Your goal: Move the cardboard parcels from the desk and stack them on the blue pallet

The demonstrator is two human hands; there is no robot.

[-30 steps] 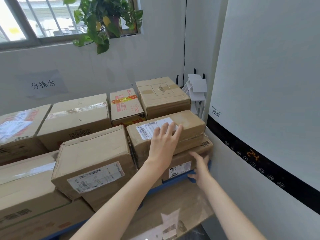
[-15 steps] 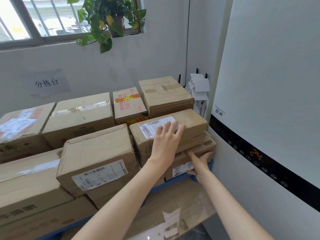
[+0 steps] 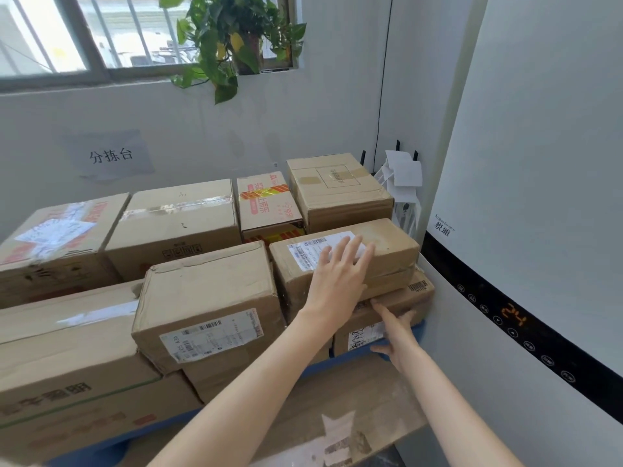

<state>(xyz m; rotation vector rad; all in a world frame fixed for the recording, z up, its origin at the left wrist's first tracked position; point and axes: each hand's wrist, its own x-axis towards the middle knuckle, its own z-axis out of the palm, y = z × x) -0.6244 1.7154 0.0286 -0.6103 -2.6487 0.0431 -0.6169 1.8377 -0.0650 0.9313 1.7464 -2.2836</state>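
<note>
Several cardboard parcels are stacked on the blue pallet [image 3: 414, 335], whose edge shows under the right-hand boxes. My left hand [image 3: 340, 281] lies flat, fingers apart, on the top parcel [image 3: 387, 242], a long box with a white shipping label. My right hand [image 3: 396, 335] presses open against the front of the flatter parcel [image 3: 418, 294] underneath it. Neither hand grips anything. A larger labelled box [image 3: 205, 298] stands directly to the left of this pair.
A tall white appliance with a black control strip [image 3: 512, 318] stands close on the right. A flat sheet of cardboard [image 3: 340, 402] lies in front of the pallet. The wall with a paper sign [image 3: 111, 156] and a potted plant [image 3: 236, 38] stands behind.
My right hand has slid inward from the box's right corner onto its front face. My left hand has stayed on the top parcel. The view has shifted slightly.
</note>
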